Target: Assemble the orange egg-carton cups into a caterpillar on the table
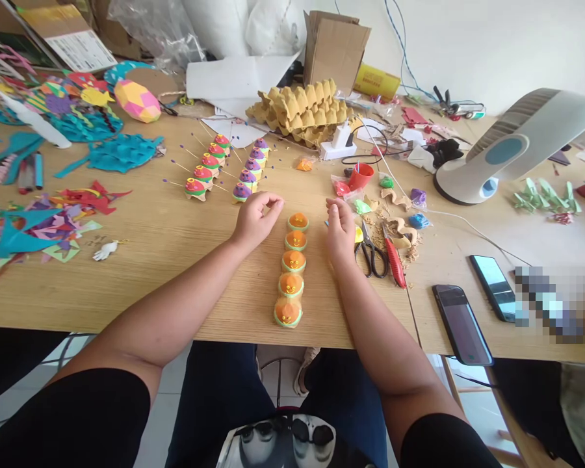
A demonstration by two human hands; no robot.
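A row of several orange domes with pale green rims and small yellow faces [293, 262] runs toward me on the wooden table, between my hands. My left hand [257, 220] is beside the row's far end, thumb and index fingertips brought together; anything between them is too small to make out. Across the row, my right hand [342, 233] has curled fingers with the thumb against them. A tiny blue spot shows at its fingers, but what it is I cannot tell. Neither hand touches the domes. Black-handled scissors [369, 252] and a red-handled cutter [394, 257] lie right of my right hand.
Red-green [207, 166] and purple-yellow [251, 169] egg-carton caterpillars with pin-like sticks stand ahead. Behind are yellow egg trays [302, 109] and a white power strip [338, 144]. A fan [509, 146] and phones [462, 323] are at right; colored scraps [49, 224] lie left.
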